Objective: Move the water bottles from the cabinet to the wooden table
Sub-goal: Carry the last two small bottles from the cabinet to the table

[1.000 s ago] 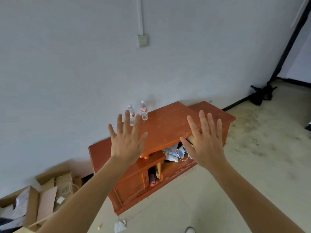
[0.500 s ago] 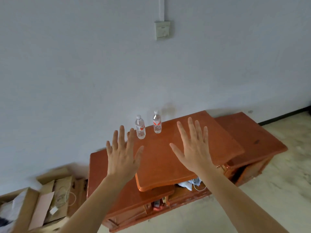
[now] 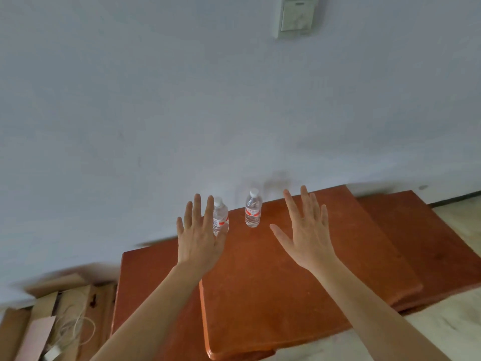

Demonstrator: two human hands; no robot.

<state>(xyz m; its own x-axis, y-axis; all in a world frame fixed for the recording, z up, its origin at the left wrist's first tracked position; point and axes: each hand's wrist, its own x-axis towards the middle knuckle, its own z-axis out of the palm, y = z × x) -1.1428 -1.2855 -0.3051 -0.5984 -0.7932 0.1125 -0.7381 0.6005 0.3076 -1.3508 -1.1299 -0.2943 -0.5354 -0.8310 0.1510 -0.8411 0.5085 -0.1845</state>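
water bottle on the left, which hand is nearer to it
Left. The left hand is in front of the left water bottle, fingers overlapping it; the right hand is off right, beyond the second bottle.

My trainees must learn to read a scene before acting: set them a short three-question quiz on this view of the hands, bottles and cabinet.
1. True or false: the left hand and the right hand are both spread open, holding nothing.
2. How many water bottles stand upright on the cabinet? A one, B two, C four.
3. Fill in: the leftmost bottle is partly hidden behind the ___ hand's fingers.
Key: 1 true; 2 B; 3 left.
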